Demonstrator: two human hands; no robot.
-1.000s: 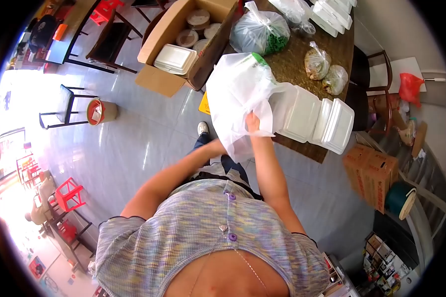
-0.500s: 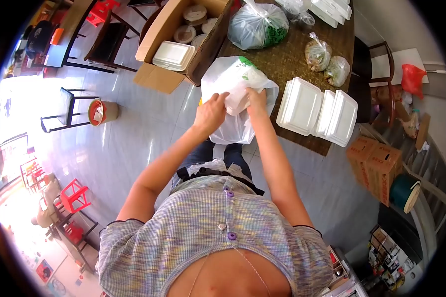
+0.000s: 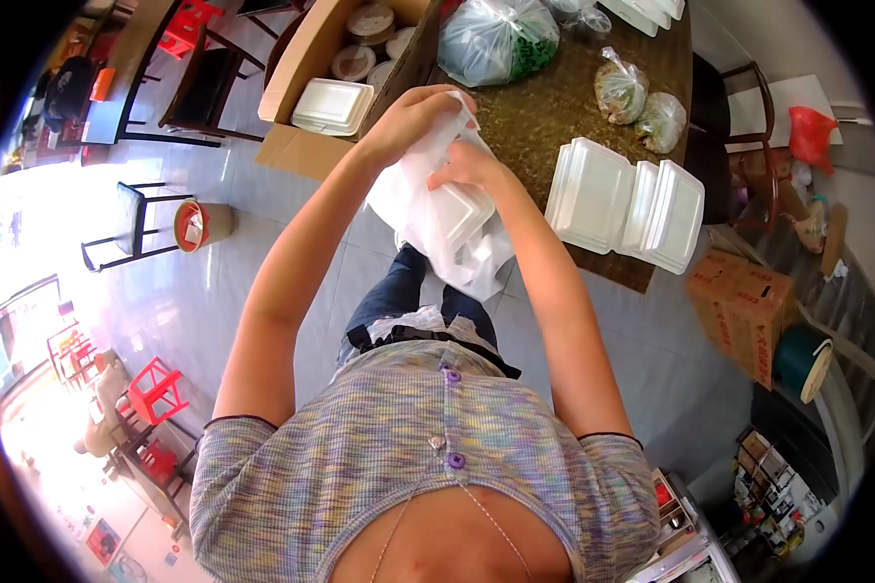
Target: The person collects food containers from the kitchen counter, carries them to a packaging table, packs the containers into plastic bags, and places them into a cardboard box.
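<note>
A white plastic bag (image 3: 423,199) hangs at the table's near edge. The pale outline of a lidded foam box (image 3: 465,207) shows through its side. Fingers of my left hand (image 3: 408,124) are closed on the bag's far upper edge, by the cardboard box. My right hand (image 3: 469,167) lies closer to me, its fingers bent and closed on the same plastic above the foam box. Folds of the bag hide some fingertips. Several closed white foam boxes (image 3: 593,194) stand on the table to the right of my hands.
A cardboard box (image 3: 301,58) with lidded round tubs and a foam box sits left of the wooden table (image 3: 525,117). Further back lie a filled clear bag (image 3: 501,44) and two small tied food bags (image 3: 620,92). A bin (image 3: 204,225) and chairs stand left.
My left hand has moved up and away with the bag's edge, and my right hand has shifted left. The bag is pulled up around the foam box and hangs nearer my legs.
</note>
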